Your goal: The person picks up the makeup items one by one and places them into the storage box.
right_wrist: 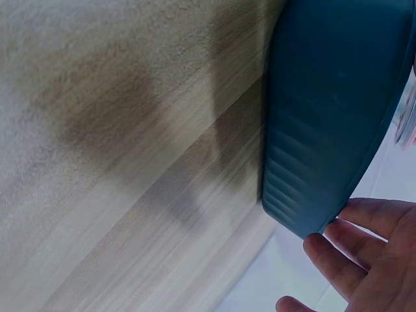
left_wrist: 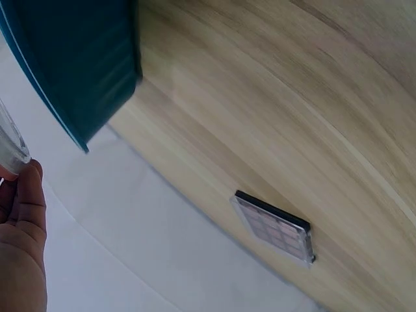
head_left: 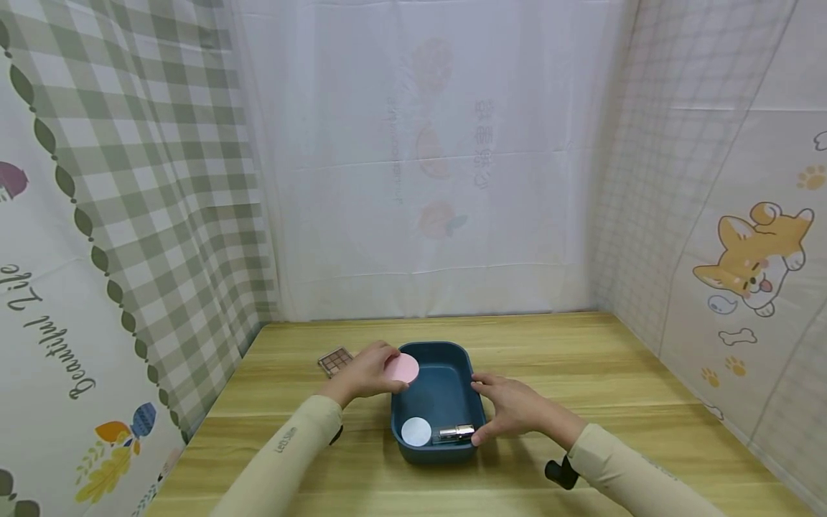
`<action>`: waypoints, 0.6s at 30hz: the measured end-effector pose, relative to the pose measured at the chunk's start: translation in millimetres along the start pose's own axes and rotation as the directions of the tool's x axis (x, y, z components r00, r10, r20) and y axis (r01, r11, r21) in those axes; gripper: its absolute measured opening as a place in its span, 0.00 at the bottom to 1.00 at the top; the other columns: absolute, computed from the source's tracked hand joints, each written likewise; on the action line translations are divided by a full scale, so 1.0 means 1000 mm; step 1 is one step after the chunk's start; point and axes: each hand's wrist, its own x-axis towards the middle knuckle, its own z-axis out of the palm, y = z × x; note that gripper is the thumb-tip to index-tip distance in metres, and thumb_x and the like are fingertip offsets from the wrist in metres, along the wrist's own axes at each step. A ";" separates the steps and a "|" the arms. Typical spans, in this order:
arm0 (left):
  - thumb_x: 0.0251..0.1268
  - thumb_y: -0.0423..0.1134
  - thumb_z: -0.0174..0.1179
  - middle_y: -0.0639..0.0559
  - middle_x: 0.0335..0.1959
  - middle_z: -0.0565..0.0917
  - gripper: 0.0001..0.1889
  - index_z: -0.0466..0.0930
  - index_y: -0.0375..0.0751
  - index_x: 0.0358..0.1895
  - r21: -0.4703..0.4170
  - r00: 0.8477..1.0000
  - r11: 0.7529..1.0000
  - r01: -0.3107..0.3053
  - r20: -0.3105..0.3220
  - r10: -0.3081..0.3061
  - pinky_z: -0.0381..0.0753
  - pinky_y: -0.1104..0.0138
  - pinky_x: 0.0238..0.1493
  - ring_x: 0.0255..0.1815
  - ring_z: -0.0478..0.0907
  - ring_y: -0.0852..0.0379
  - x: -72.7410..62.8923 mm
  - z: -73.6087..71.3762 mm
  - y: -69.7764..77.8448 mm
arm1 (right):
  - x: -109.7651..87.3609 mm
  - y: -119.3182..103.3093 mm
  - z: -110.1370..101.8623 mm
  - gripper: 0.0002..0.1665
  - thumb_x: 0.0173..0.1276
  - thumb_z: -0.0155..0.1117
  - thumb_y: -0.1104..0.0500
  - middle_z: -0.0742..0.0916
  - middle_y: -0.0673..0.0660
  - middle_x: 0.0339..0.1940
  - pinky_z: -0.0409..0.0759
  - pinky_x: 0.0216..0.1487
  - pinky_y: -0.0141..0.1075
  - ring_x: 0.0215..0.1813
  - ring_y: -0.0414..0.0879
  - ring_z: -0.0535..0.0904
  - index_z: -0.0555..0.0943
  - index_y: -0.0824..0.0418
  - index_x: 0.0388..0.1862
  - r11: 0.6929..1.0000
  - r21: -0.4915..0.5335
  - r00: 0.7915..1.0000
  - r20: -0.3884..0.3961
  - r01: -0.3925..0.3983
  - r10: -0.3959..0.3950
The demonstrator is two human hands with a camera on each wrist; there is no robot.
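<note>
My left hand [head_left: 370, 370] pinches a round pink compact-like case [head_left: 402, 368] above the left rim of a dark blue bin [head_left: 438, 454]. In the left wrist view, only part of the case's clear edge [left_wrist: 14, 155] shows beside the fingers. My right hand [head_left: 513, 409] touches the bin's right side, fingertips at the rim and thumb near the front corner. The right wrist view shows these fingers [right_wrist: 370, 237] extended against the bin's outer wall [right_wrist: 325, 117]. Inside the bin, at its near end, lie a white round disc [head_left: 416, 431] and a lipstick-like tube [head_left: 456, 432].
A palette with a grid of pans [head_left: 335, 361] lies on the wooden table [head_left: 549, 352], left of the bin and just beyond my left hand. White curtain [head_left: 426, 215] hangs behind the table, with checked cloth [head_left: 187, 179] on the left and printed cloth [head_left: 711, 237] on the right.
</note>
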 end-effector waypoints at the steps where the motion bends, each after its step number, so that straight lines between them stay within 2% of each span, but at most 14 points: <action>1: 0.50 0.50 0.73 0.46 0.49 0.79 0.30 0.80 0.34 0.54 0.000 1.000 1.000 -0.006 0.005 0.006 0.78 0.60 0.45 0.47 0.73 0.53 0.001 0.002 0.002 | 0.000 0.000 0.000 0.63 0.48 0.76 0.30 0.70 0.67 0.72 0.69 0.64 0.63 0.69 0.67 0.68 0.69 0.72 0.69 1.000 0.001 1.000 0.000 -0.001 0.001; 12: 0.51 0.50 0.75 0.48 0.47 0.78 0.31 0.80 0.34 0.54 0.023 0.995 0.999 -0.049 0.085 0.047 0.78 0.68 0.42 0.43 0.72 0.55 0.013 0.023 0.018 | 0.002 0.001 0.002 0.63 0.47 0.76 0.29 0.71 0.66 0.72 0.69 0.64 0.63 0.69 0.66 0.69 0.70 0.71 0.69 1.000 0.007 1.000 0.006 -0.014 0.014; 18: 0.51 0.52 0.75 0.48 0.48 0.77 0.33 0.79 0.34 0.56 0.039 0.989 0.998 -0.041 0.144 0.035 0.79 0.71 0.41 0.43 0.72 0.57 0.018 0.033 0.026 | 0.002 0.002 0.002 0.62 0.47 0.75 0.29 0.71 0.65 0.72 0.69 0.64 0.63 0.68 0.66 0.69 0.71 0.70 0.69 1.000 0.015 1.000 0.000 -0.016 0.016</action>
